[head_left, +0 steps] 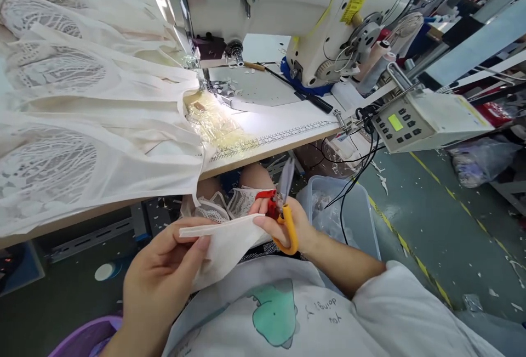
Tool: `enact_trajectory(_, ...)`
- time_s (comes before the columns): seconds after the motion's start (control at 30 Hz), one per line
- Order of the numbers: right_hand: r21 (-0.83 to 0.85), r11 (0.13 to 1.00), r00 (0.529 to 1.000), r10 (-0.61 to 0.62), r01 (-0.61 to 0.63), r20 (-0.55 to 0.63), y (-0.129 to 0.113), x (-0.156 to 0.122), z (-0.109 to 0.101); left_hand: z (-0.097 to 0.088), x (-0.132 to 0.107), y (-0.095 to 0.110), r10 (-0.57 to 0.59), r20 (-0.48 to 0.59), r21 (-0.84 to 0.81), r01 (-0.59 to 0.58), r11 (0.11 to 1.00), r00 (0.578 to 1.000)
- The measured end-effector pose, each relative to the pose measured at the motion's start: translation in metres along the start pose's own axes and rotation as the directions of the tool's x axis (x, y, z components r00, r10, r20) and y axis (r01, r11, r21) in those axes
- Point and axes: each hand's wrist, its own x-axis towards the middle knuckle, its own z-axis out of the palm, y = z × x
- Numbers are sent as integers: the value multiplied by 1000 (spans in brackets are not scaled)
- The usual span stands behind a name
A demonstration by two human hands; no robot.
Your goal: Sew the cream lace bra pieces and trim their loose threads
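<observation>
My left hand (162,275) pinches one end of a folded strip of cream fabric (224,239) over my lap, thumb on top. My right hand (290,225) grips the other end of that strip and also holds thread snips (283,206) with a red and yellow handle, blades pointing up. Lace pieces (228,206) lie on my lap just beyond the strip. Both hands are below the front edge of the sewing table (263,151).
A white sewing machine (304,11) stands on the table, its lamp lighting the needle area. Cream lace garments (82,115) are piled on the table's left. A control box (415,121) hangs at right, with dangling cables and a clear plastic bin (353,209) beneath. A purple basin (86,338) sits at lower left.
</observation>
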Motion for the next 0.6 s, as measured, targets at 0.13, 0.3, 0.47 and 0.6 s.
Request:
enact_trajectory(0.13,-37,989,989,-145,146,12,-26,3,-5,7,-1,20,126,6,21,-126,992,992)
enact_trajectory(0.3,-158,986,998,-50,45,-30,-29,4,-7,11,7,7,19,38,-59,-17,998,999)
enact_trajectory(0.47,-218,974,995,49,-66,-83,-16,3,-8,-1,11,-18,91,112,59,-97,994,990)
enact_trajectory(0.6,-264,962,997,70,-75,-29,-19,5,-10,-22,23,-18,193,339,196,-270,943,921)
